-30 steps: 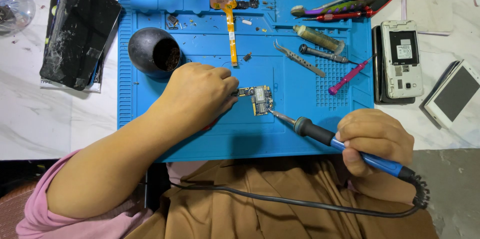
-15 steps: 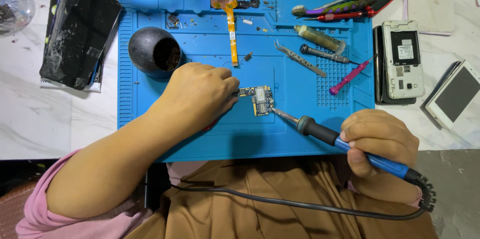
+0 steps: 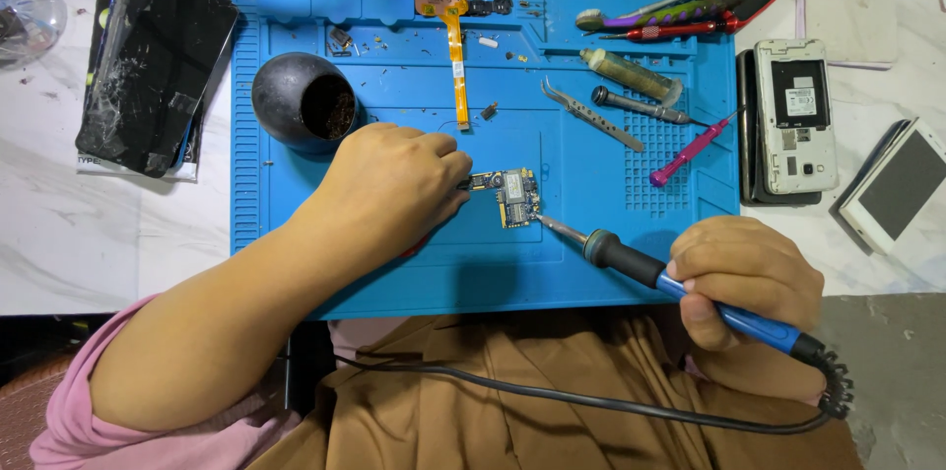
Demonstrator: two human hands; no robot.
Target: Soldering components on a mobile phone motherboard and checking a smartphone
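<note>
A small phone circuit board [image 3: 510,194] lies in the middle of a blue work mat [image 3: 591,273]. My left hand [image 3: 394,184] rests on the mat, its fingertips pressing the board's left end. My right hand [image 3: 744,278] grips the blue handle of a soldering iron [image 3: 670,278], and the iron's tip touches the board's lower right corner. A black cable [image 3: 591,401] runs from the iron across my lap.
A black round pot [image 3: 301,100] stands left of my hand. An orange flex strip [image 3: 455,46], tweezers [image 3: 589,115], a syringe [image 3: 631,76], a screwdriver [image 3: 641,105] and a pink tool [image 3: 690,150] lie on the mat. Cracked phones [image 3: 148,66] lie left; opened phones [image 3: 796,115] lie right.
The soldering iron and my right hand shifted slightly. My left hand stays on the board.
</note>
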